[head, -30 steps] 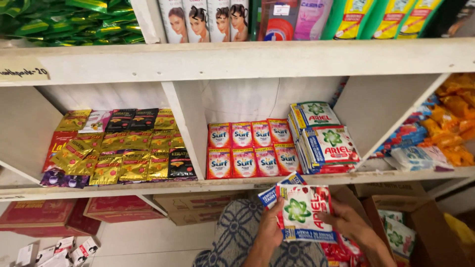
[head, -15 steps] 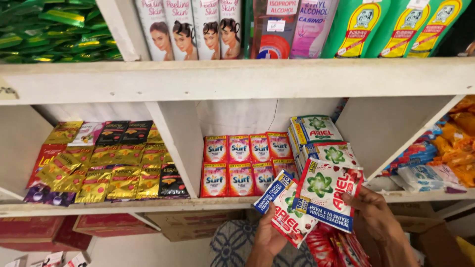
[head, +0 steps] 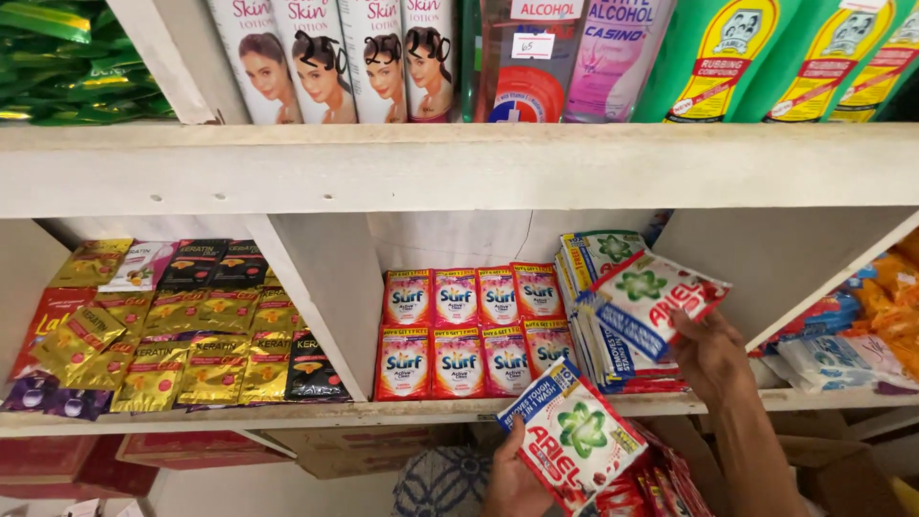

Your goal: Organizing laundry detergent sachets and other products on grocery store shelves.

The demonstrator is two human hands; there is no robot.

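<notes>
My right hand (head: pixel 710 356) grips a white, green and red detergent sachet (head: pixel 656 299) by its lower edge, tilted, and holds it up against the upright stack of like sachets (head: pixel 592 316) in the middle shelf compartment — the sachet overlaps the stack's front. My left hand (head: pixel 512 479) sits lower, below the shelf board (head: pixel 287 414), thumb pressed on the face of a second sachet (head: pixel 574 442) of the same kind, which heads a bundle of red-edged packets (head: pixel 661 483) trailing off to the right beneath my right hand. Both hands are closed on what they carry.

Just left of the stack, above my left hand, two rows of red and orange packets (head: pixel 469 335) stand upright against the back. Further left, past the slanted white divider (head: pixel 321 297), lie gold and black sachets (head: pixel 182 330). Above both hands, the upper shelf carries lotion tubes (head: pixel 335 57) and green bottles (head: pixel 728 57). To the right of my right hand — orange and blue packets (head: pixel 862 325).
</notes>
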